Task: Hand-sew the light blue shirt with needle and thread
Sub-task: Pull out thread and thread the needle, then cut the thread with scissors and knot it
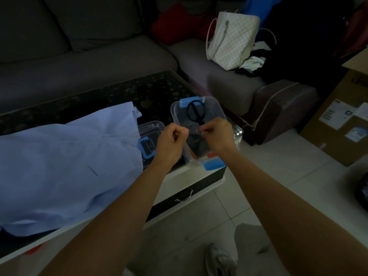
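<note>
Light blue shirt (59, 166) lies spread on the counter (155, 90), at left.
Left hand (173, 140) and right hand (217, 134) pinch a thread (188, 132) above a clear box (175, 113) holding scissors (201, 120); its lid (151, 126) sits beside the shirt.

Home living room, dim light. Grey corner sofa (79, 56) with red cushion (175, 22) and checked tote bag (231, 40); low dark patterned tabletop (151, 92) in front; tiled floor (229, 206); cardboard boxes (338, 120) stacked at right.
</note>
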Tool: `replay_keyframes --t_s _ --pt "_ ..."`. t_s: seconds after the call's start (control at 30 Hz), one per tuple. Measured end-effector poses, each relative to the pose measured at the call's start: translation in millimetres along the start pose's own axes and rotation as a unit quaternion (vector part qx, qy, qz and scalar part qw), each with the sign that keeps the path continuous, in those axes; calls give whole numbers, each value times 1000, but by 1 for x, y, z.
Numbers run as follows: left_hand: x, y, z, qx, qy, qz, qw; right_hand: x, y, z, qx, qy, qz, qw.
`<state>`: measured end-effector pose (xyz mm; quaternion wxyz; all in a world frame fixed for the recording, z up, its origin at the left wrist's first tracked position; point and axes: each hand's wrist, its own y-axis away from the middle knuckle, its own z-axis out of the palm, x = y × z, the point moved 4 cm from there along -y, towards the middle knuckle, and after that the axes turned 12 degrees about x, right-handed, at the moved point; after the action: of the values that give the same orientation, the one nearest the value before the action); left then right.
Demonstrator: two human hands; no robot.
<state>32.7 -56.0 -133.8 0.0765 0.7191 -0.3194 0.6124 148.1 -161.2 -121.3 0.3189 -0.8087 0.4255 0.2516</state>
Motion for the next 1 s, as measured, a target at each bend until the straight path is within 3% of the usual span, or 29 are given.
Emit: replay_keyframes --t_s 0.27,0.43,0.63,0.83,1.0 --pt "-3 -15 8 20 33 -90 995 -9 -12 -43 153 -258 54 952" --pt "-6 -33 11 61 54 -116 990 -8 -11 -33 84 -275 98 953" --pt "-10 -46 16 54 59 -163 983 -11 -7 -17 -1 -321 137 937" --pt "-11 -42 1 14 76 -203 976 -14 -5 -14 -35 -410 203 889" --pt "-5 -30 -11 6 58 -188 981 -17 1 -9 -44 -376 153 913"
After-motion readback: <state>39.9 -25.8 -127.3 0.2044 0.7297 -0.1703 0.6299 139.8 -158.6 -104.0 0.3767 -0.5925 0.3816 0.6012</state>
